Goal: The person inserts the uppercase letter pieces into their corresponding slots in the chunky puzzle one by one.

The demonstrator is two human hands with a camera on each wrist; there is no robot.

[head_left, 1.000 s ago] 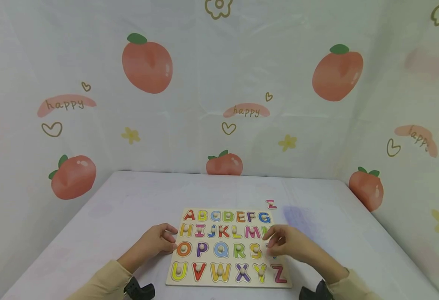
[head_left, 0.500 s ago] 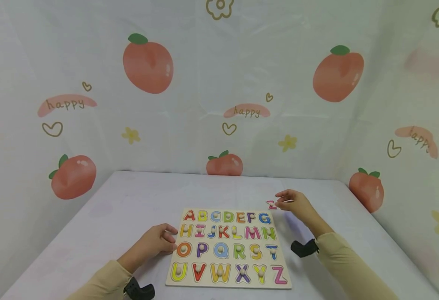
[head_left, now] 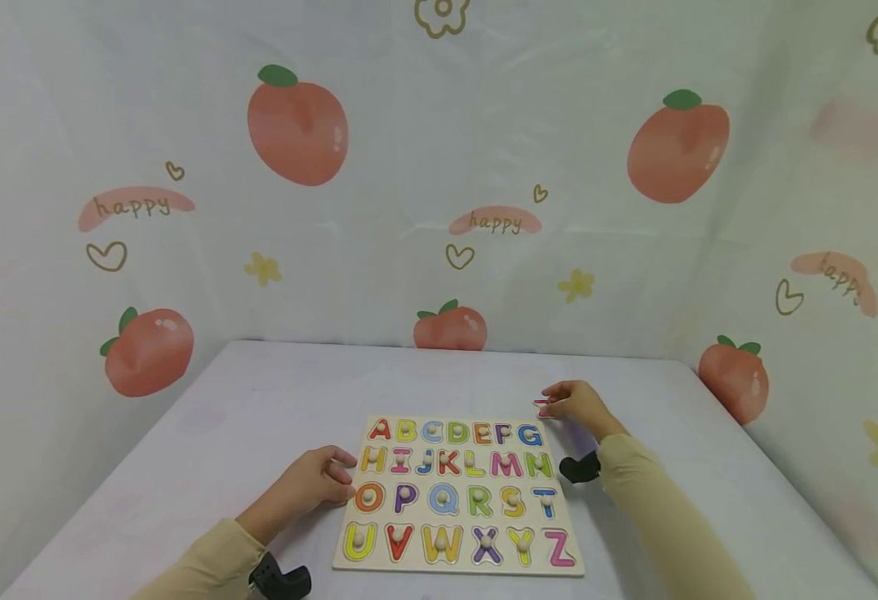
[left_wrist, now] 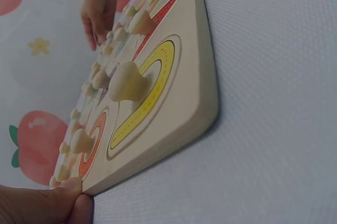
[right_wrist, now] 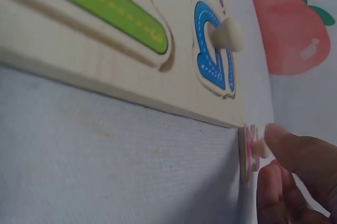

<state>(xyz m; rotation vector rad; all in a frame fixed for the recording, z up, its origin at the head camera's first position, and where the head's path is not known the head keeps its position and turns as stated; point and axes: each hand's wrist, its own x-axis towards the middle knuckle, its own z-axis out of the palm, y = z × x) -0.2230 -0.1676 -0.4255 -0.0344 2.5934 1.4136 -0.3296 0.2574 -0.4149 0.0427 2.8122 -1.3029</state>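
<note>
A wooden alphabet puzzle board (head_left: 461, 562) lies on the table, filled with coloured knobbed letters. Its bottom-right pink Z (head_left: 559, 548) shows no knob. Beyond the top-right corner is a loose pink letter Z piece (right_wrist: 250, 150), partly covered by my right hand (head_left: 580, 404). In the right wrist view, the thumb and fingers (right_wrist: 279, 137) pinch at its pale knob, with the piece close to the table. My left hand (head_left: 300, 487) rests at the board's left edge, beside the H and O. Its thumb (left_wrist: 73, 184) touches the board's rim there.
A white cloth covers the table (head_left: 259, 400). Behind it hangs a pale curtain (head_left: 379, 275) printed with peaches, hearts and flowers. Black wrist cameras (head_left: 280, 577) are strapped at both sleeves.
My right hand has gone from the board's right side up to the loose Z piece, its fingers now closing at the knob. The left hand stays at the board's edge.
</note>
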